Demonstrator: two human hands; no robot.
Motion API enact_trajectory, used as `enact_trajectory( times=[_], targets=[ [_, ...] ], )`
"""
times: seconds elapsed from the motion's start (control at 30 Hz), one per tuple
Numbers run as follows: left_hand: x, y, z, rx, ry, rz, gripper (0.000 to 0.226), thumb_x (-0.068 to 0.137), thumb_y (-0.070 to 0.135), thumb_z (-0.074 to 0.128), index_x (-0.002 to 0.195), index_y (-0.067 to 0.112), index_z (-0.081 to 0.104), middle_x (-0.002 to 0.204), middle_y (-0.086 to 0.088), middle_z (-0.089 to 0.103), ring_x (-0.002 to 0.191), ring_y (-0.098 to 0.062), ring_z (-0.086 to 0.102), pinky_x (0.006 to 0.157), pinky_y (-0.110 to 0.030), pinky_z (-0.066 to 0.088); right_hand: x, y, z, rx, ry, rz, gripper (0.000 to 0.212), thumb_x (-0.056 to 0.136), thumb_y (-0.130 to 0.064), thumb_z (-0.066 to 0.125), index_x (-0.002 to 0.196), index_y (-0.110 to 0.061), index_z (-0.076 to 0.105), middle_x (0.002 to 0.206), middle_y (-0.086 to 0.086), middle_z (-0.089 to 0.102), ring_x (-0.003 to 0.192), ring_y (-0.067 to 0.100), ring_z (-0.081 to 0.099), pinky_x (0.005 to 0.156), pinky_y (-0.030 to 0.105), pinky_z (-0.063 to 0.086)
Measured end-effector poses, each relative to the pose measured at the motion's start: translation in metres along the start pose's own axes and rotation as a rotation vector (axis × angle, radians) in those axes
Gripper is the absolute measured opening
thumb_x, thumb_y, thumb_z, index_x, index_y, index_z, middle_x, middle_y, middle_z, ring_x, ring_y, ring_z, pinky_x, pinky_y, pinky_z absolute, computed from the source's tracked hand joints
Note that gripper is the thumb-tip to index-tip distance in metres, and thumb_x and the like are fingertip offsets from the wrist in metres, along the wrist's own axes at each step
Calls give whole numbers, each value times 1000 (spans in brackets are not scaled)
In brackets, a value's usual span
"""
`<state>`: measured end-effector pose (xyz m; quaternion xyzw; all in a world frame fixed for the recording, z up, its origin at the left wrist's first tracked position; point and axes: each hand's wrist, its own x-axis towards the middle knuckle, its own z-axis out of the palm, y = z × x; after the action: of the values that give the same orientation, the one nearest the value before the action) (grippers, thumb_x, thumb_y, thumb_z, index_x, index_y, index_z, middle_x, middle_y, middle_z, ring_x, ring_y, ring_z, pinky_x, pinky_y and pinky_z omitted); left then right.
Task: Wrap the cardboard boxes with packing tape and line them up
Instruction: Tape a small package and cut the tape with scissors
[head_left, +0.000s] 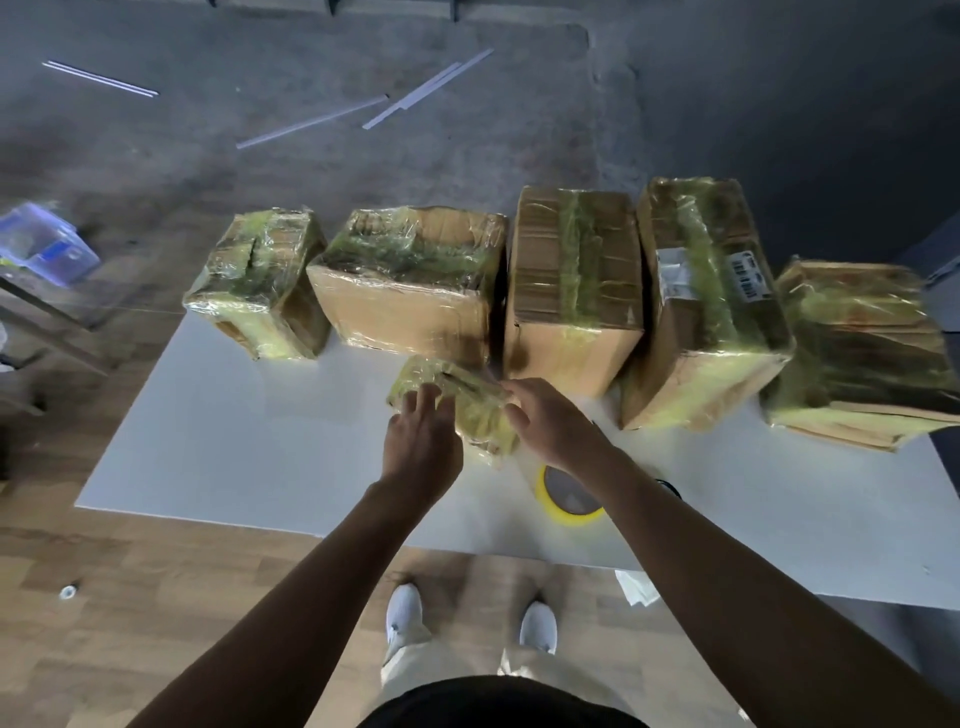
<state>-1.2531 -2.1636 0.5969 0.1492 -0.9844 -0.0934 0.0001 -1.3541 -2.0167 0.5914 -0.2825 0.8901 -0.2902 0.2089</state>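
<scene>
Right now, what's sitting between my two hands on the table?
In the head view, a small tape-wrapped box lies between the left hand and the right hand; both hands touch it, in front of the row of bigger boxes.

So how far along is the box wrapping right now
Five taped boxes already stand in a row along the table's far edge, from the leftmost box to the rightmost box. The left hand and right hand are on a small wrapped box in front. Remaining: slotting it into line. The tape roll sits nearby.
</scene>
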Motion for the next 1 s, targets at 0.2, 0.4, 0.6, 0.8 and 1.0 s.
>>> enact_trajectory(
  times=[0.2,0.4,0.6,0.8,1.0],
  targets=[
    [-20,53,11,-163,3,213,28,83,0,52,109,2,63,114,-17,57,100,-35,53,69,-41,48,-27,30,-15,-6,-2,25,41,99,-19,47,139,-10,47,134,15,51,121,29,50,100,36,40],
    [-38,109,57,-213,-266,351,38,87,11,48,124,14,55,130,-7,50,113,-29,49,77,-38,46,-58,62,-22,-5,-1,65,37,96,-10,47,132,-6,54,121,17,59,112,29,55,94,37,43],
    [-34,120,79,84,-352,337,34,96,15,41,124,20,59,120,-3,64,110,-24,60,80,-33,48,-79,78,-22,-8,15,39,30,92,-3,46,117,-4,64,115,17,65,110,30,56,86,27,39],
    [-30,122,48,123,-258,542,12,76,10,66,86,15,71,83,-4,69,85,-26,66,56,-30,46,-81,80,-29,-22,93,104,34,94,-7,46,124,-7,60,120,15,61,112,28,55,94,33,42],
    [-24,114,16,92,71,632,23,51,10,85,62,15,66,58,0,58,56,-21,59,40,-23,41,-76,62,-47,-36,356,168,44,90,-28,60,132,-14,51,124,9,54,114,25,50,92,34,43]
  ],
)
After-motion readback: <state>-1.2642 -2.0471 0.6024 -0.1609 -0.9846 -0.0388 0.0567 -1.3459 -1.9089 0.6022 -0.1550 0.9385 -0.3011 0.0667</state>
